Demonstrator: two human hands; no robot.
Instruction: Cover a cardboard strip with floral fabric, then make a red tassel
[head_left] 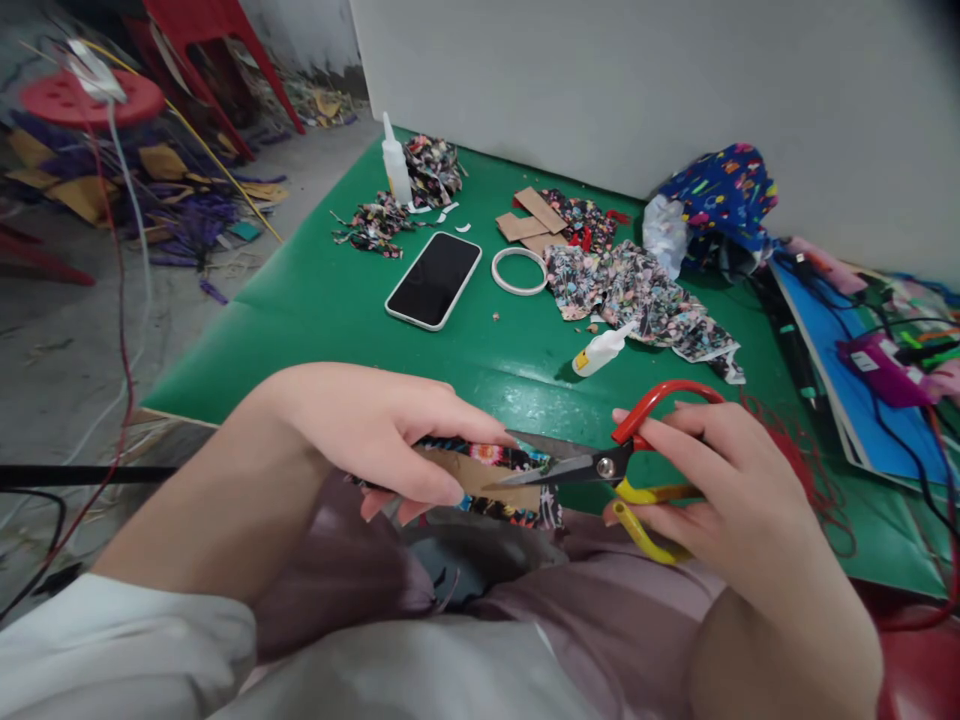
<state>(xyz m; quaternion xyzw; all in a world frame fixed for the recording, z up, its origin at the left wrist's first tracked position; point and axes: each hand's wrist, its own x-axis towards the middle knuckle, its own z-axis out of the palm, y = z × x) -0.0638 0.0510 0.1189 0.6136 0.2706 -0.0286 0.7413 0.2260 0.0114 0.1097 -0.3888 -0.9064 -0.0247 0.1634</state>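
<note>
My left hand (382, 430) is closed around a strip of brown cardboard (480, 478) with dark floral fabric (487, 455) folded over its long edges. My right hand (720, 480) grips a pair of scissors (606, 467) with one red handle and one yellow handle. The blades point left and lie over the right end of the cardboard strip, where the fabric sticks out beyond it. How much fabric sits between the blades I cannot tell. Both hands are above my lap at the table's near edge. A small glue bottle (600, 350) lies tilted just beyond the scissors.
On the green table (315, 330) are a phone (435, 280), a roll of white tape (519, 272), floral fabric (645, 300), cardboard pieces (536, 215) and an upright glue bottle (396, 165). Cables and a blue folder (832, 350) lie right. A red stool (97, 100) stands left.
</note>
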